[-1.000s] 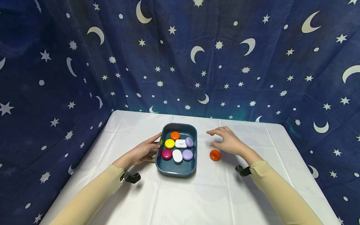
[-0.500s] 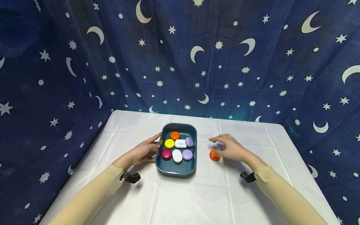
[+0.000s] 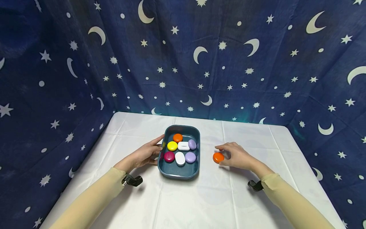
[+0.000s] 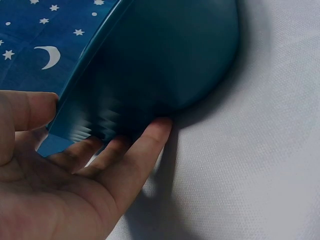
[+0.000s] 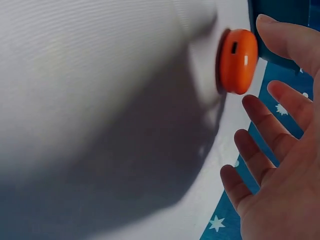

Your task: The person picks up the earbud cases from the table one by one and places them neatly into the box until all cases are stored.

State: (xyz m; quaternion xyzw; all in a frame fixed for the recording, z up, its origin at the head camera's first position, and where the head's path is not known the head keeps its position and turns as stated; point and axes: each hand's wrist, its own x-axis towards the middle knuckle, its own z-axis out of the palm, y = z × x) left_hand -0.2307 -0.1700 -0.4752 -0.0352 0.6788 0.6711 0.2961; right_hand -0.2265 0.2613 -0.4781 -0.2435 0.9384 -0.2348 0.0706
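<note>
My left hand [image 3: 144, 156] rests along the left side of a dark teal tray [image 3: 178, 175], its fingers extended. In the left wrist view, fingertips [image 4: 161, 127] meet the tray's outer wall [image 4: 175, 55]. Right of the tray, a round, glossy orange earbud case [image 3: 218, 157] lies on the white cloth; a small dark port shows on its edge in the right wrist view. Over that case, my right hand [image 3: 238, 156] reaches with thumb and fingers spread on either side. The right wrist view shows the hand [image 5: 285, 125] beside the orange case [image 5: 240, 62], fingers not closed round it.
Inside the tray lie several similar cases: orange [image 3: 178, 137], yellow [image 3: 172, 146], dark red [image 3: 169, 156], white [image 3: 180, 158] and lilac [image 3: 190, 157]. White cloth [image 3: 194, 203] covers the table. A dark blue star-and-moon curtain [image 3: 183, 63] hangs behind and at both sides.
My right hand has come down and toward me, from above and behind the orange earbud case to right around it. My left hand and the tray have stayed in place.
</note>
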